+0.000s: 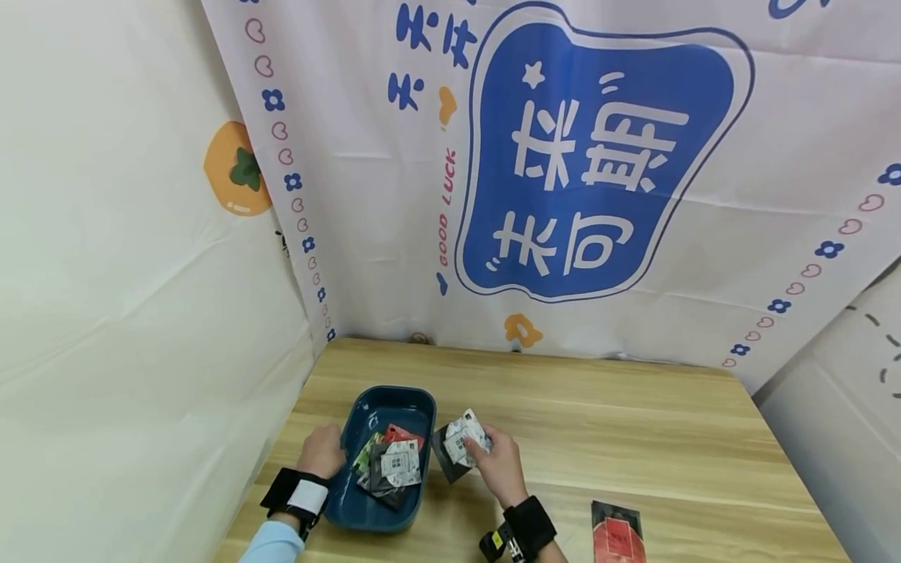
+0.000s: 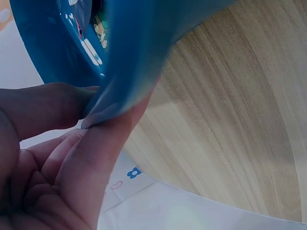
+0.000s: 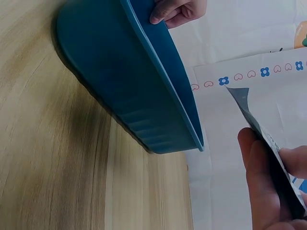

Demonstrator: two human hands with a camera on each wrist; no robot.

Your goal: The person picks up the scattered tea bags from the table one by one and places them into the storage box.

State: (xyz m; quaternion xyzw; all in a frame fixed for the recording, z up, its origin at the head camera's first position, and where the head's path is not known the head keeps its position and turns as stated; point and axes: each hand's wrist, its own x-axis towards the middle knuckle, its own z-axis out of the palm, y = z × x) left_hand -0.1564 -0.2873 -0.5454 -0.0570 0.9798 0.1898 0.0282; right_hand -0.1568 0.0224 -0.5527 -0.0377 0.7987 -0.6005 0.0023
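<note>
My left hand (image 1: 324,451) pinches the left rim of a dark blue plastic bin (image 1: 373,516), thumb on the inner side and fingers outside in the left wrist view. Inside the bin lie several flat packets (image 1: 396,463), black and white, green and red. Just right of the bin, my right hand (image 1: 501,463) pinches a black and white packet (image 1: 459,439) between thumb and fingers. That packet is raised above the table beside the bin's right rim, seen nearly edge-on in the right wrist view.
A red and black packet (image 1: 618,533) lies on the wooden table (image 1: 633,438) near the front edge, right of my right hand. A printed cloth (image 1: 394,258) hangs behind the table, and a pale wall cloth (image 1: 141,328) stands close on the left.
</note>
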